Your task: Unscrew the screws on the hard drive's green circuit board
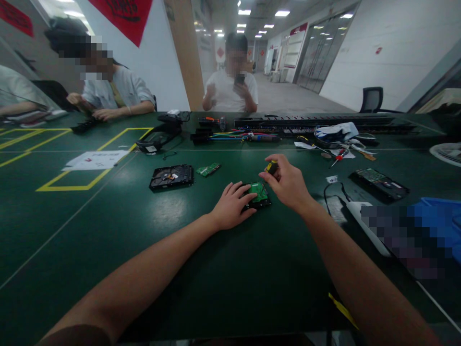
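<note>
At the centre of the frame, on the smooth green table (194, 269), lies a dark, boxy hard drive (265, 203) with a flat green circuit board (260, 191). The left hand (232, 206) rests on this drive with its fingers spread. The right hand (288, 185), just right, is pinching a small yellow-and-black screwdriver handle (272, 167) between thumb and fingers.
</note>
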{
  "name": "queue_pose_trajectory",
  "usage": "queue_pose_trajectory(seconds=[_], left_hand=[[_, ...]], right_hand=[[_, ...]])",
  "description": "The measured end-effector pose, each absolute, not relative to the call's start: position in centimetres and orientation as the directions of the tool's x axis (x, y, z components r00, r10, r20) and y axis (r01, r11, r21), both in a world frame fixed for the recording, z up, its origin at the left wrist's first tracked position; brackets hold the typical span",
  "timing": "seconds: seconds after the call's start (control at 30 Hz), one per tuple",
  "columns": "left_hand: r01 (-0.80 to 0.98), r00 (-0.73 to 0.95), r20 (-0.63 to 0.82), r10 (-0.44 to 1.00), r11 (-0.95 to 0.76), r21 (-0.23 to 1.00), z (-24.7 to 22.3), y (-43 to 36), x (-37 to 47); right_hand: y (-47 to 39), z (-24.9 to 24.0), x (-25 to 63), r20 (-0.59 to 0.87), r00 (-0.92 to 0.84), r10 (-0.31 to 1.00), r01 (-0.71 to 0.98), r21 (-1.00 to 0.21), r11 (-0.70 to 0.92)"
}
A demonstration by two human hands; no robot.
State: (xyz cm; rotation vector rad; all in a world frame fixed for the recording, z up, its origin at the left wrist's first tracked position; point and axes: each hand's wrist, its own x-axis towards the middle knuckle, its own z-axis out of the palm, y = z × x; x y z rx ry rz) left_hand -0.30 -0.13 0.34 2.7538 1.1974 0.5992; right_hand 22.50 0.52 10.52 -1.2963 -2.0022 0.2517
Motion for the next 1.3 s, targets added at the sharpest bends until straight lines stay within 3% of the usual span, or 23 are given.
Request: queue_pose_trajectory(seconds=[0.23,0.47,0.67,1.07,1.3], left_hand=[[0.677,0.621,0.335,0.708,-0.700,0.226,0.5,-0.2,-0.3],[0.680,0.626,0.323,0.710,-0.700,0.219,0.3,0.0,-0.3],[0.675,0.626,0.331,0.706,-0.703,0.225,0.3,0.0,-0.5],[0.678,0.622,0.331,0.709,-0.700,0.225,0.3,-0.1,-0.5],[0.676,0.622,0.336,0.708,-0.701,0.226,0.6,-0.2,-0.4]], right_hand=[[-0.6,8.6,22.7,0.607,-0.188,0.773,0.686,-0.482,0.545],[-0.6,7.7,23.0,0.554,-0.130,0.822,0.521,-0.668,0.532],[-0.8,7.5,23.1,0.612,-0.085,0.786,0.641,-0.571,0.513],[-0.7,7.1,23.3,0.565,-0.186,0.804,0.536,-0.627,0.565],[-0.9,7.9,23.0,0.610,-0.125,0.782,0.637,-0.555,0.535]])
